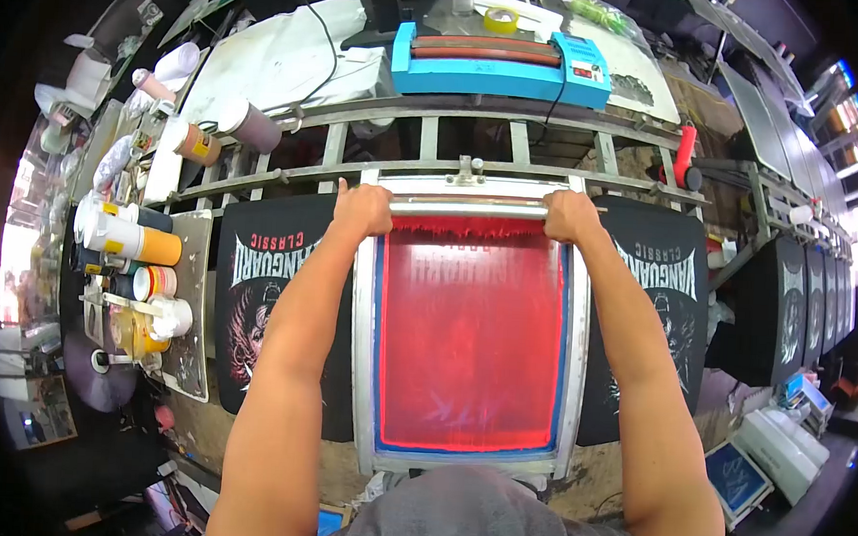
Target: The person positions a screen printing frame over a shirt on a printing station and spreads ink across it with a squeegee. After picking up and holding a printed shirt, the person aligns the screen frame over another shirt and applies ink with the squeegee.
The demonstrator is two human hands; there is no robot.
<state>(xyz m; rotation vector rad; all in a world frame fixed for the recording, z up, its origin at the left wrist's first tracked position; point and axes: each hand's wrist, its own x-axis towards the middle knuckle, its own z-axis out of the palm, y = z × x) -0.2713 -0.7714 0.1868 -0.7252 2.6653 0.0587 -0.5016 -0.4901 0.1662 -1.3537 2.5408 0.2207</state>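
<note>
A metal-handled squeegee (468, 209) lies crosswise at the far end of a printing screen (470, 358). My left hand (362, 209) is wrapped round its left end, thumb pointing up. Its right end is in the closed grip of my right hand (574, 217). Thick red ink (480, 228) gathers in a ragged line just below the bar, and a red film covers the mesh. Faint reversed lettering shows through near the top. Around the mesh runs a pale metal frame (363, 362), held at the far edge by a clamp (466, 173). Whatever lies beneath the screen is mostly hidden.
Printed black shirts lie on both sides, left (291, 217) and right (637, 376). Ink tubs (139, 243) crowd the left. Beyond the metal rail (426, 137) sits a blue roller machine (497, 87). A red handheld tool (685, 160) rests at the right.
</note>
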